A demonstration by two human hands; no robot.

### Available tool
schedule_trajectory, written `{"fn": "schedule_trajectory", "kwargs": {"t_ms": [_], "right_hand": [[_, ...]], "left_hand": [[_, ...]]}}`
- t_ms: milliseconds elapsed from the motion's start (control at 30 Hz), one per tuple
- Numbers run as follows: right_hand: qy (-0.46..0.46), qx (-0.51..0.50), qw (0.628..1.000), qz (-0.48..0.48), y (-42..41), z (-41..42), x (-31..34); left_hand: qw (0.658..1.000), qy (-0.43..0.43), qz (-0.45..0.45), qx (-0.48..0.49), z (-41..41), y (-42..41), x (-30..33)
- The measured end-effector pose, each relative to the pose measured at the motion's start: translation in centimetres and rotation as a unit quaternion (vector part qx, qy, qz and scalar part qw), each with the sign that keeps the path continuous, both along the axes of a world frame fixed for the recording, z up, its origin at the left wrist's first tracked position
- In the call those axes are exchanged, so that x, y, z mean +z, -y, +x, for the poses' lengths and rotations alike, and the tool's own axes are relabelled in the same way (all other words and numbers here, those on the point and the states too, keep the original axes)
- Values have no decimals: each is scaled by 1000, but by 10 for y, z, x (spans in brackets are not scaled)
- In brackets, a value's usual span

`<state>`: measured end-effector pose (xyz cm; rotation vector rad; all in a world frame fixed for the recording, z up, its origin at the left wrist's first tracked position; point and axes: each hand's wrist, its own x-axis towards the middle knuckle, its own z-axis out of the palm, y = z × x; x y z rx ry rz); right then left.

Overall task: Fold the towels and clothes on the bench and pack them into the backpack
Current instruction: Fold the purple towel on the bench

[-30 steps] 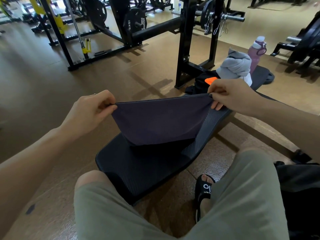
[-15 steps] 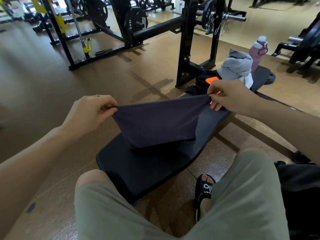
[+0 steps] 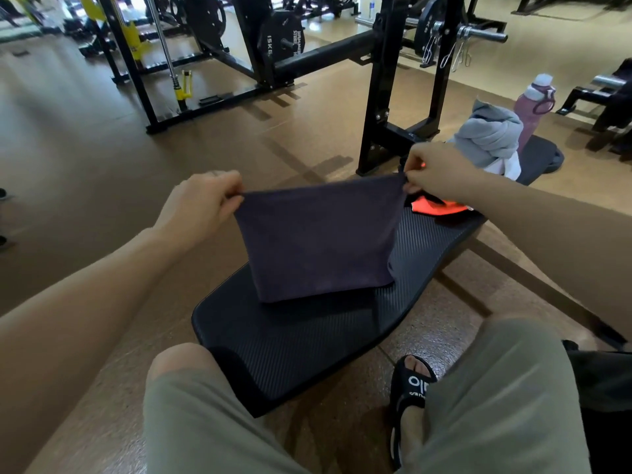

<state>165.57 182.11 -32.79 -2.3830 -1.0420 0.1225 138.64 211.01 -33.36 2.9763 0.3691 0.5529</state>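
Left hand (image 3: 201,203) and right hand (image 3: 434,172) each pinch top corner of dark purple towel (image 3: 318,241); towel hangs folded, lower edge touching bench (image 3: 307,340). Orange garment (image 3: 437,207) partly hidden behind right hand. Grey clothes (image 3: 485,138) piled at far end. Backpack (image 3: 605,405) cut off at right edge. Since earlier frame: towel narrower, hands closer together.

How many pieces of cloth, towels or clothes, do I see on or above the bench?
3, maybe more hidden: the dark purple towel held above the bench by both hands; the orange garment below the right hand; the grey bundle at the far end, with something white beneath it.
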Motion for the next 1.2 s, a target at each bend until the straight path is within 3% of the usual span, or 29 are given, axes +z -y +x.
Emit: {"fn": "schedule_trajectory", "kwargs": {"t_ms": [133,233,433,633,767,867,1033,1200], "right_hand": [[101,-59,985,126,-41,9,8],[122,-58,976,174,-39,4,-7],[88,18,995,49,16,-14,-115],[39,58,993,-96,66,-35,-189],[37,56,991,-112,78,-40,-194],[26,39,993,-110,74,-34,-178],[28,-21,999,-26,14,-2,-114],[46,-35,995,76,-84,21,-37]], "left_hand": [[995,63,46,55,19,-25,26],[994,75,77,21,4,-23,20],[992,-72,51,-95,-37,24,-76],[944,-279,-4,-178,-49,82,-156],[933,-309,-38,-178,-53,99,-165],[946,-277,-59,-156,-52,95,-156],[988,-98,-120,-26,-21,46,-100],[989,32,-95,107,0,-13,-43]]}}
